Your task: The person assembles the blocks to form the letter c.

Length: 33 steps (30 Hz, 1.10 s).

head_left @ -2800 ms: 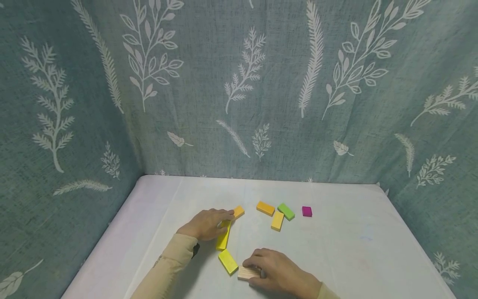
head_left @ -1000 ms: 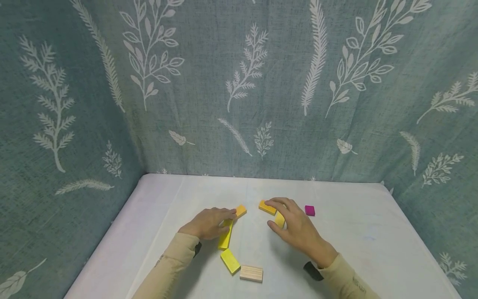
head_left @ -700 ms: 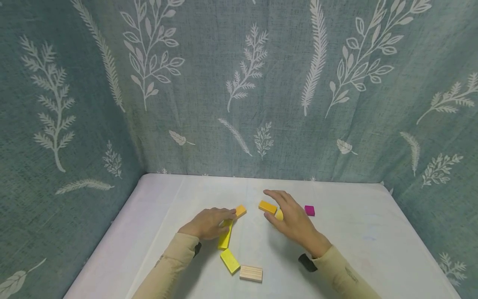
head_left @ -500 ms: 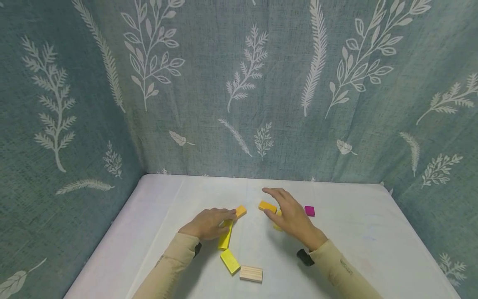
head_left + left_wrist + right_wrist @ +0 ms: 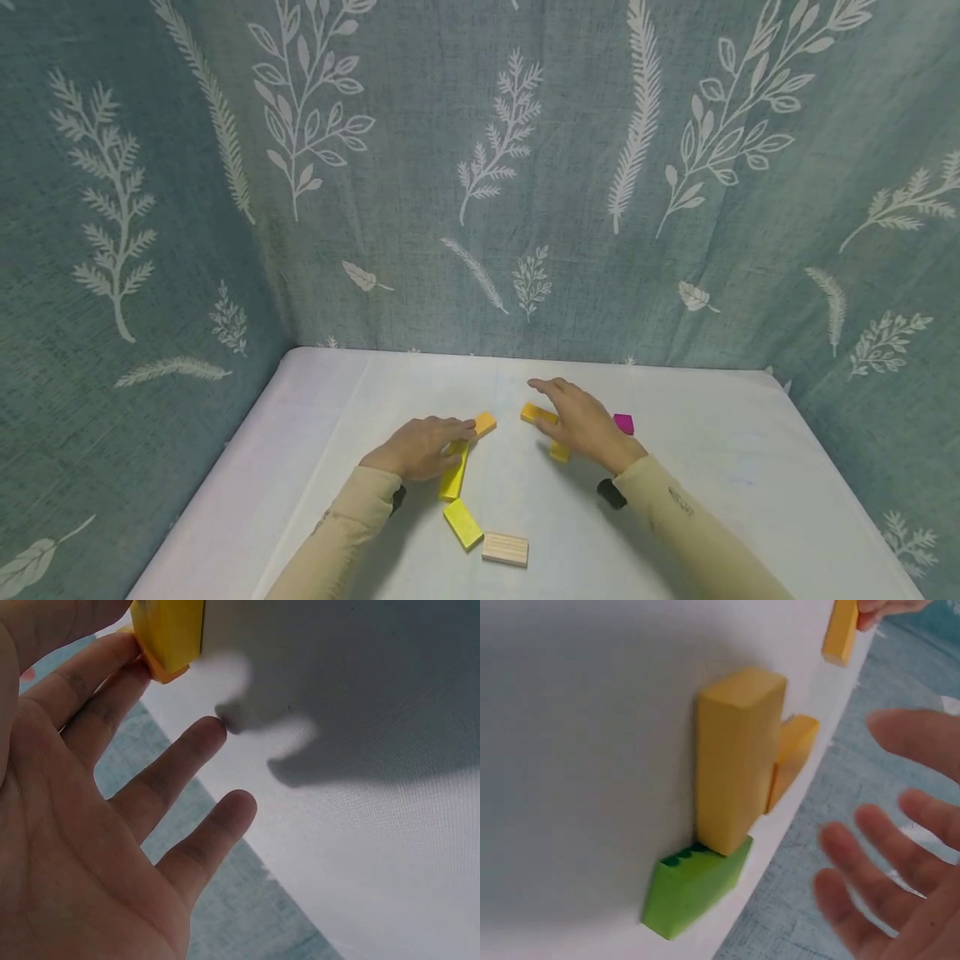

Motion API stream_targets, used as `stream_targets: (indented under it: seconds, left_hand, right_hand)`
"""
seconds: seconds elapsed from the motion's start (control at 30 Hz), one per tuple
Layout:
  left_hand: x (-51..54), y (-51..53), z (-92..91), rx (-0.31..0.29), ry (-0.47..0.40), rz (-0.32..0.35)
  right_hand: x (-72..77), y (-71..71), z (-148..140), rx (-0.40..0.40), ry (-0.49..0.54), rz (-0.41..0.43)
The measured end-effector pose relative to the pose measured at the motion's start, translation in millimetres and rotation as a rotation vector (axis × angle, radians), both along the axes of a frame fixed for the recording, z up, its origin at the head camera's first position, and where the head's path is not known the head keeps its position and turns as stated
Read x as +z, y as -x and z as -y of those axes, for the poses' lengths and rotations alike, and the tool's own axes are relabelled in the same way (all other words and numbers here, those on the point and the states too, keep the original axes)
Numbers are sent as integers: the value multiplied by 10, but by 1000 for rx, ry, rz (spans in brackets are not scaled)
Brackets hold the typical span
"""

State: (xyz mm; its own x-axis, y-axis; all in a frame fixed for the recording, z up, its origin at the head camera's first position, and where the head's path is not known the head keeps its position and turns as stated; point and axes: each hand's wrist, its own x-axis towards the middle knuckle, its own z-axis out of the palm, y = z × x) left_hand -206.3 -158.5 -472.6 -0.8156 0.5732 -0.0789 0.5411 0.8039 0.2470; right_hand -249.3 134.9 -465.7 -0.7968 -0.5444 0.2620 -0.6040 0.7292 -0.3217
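Right hand (image 5: 579, 421) hovering wide, holding nothing; orange block (image 5: 536, 411) lying under thumb, nearer right than left, long axis running crosswise; pale yellow block (image 5: 737, 765) pointing towards person. Left hand (image 5: 417, 449) touching bright yellow block (image 5: 453, 482).

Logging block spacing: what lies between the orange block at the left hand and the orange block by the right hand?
Only bare white tabletop separates the left orange block from the right orange block, as the head view shows.
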Motion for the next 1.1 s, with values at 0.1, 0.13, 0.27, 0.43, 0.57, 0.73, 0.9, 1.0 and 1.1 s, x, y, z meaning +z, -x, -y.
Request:
stream_targets:
  seconds: [0.1,0.13,0.27,0.43,0.57,0.73,0.9,1.0,1.1]
  left_hand:
    - [9,19,-5,-3,3,-4]
    - [12,17,-5,-3,-1,-2]
    - [20,14,-5,4,-5,9]
    - [21,11,-8,13,-2,22]
    - [11,6,-2,10,-7,17]
    - [1,5,1,4,-13,3]
    - [2,11,-1,1,-14,-4]
    - [-1,15,1,3,-7,-7]
    - [-1,18,1,7,-7,-6]
  right_hand:
    - [34,49,12,-19,-49,68]
    - [42,58,17,-20,-59,83]
    - [59,96,37,-25,-77,134]
    - [41,127,74,-45,-82,196]
    - [6,157,104,-68,-106,218]
    - [1,176,126,-91,-140,230]
    - [-9,191,148,-103,-166,246]
    - [-22,199,160,-108,-183,233]
    - [-34,212,163,-119,-201,215]
